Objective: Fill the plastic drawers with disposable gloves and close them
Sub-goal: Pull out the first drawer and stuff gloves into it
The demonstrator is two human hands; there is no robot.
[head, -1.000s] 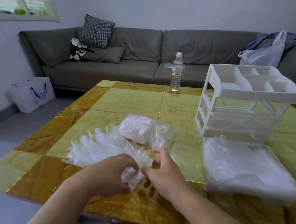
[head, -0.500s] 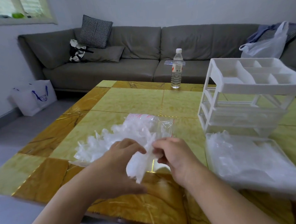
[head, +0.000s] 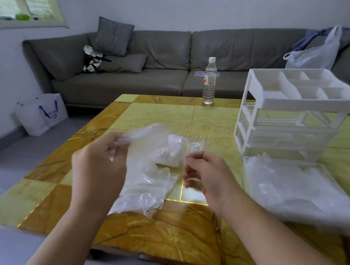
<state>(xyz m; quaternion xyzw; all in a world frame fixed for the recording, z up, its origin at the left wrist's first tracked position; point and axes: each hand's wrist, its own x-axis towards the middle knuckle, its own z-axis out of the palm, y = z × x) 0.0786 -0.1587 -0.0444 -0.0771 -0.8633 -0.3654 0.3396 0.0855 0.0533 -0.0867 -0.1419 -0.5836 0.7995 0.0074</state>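
Two hands: mine, raised apart over the table (head: pixel 74 193).
Left hand (head: pixel 97 166): I pinch a thin glove (head: pixel 145 171) that hangs down.
Right hand (head: pixel 208 175): fingers curled; I cannot tell if it grips anything.
Glove bag (head: pixel 171 151): lies between my hands.
Pulled-out drawer (head: pixel 298 188): right, heaped with gloves.
Drawer frame (head: pixel 293 113): behind it.

Soft, dim daylight; both hands motion-blurred, wide-angle bending at edges.
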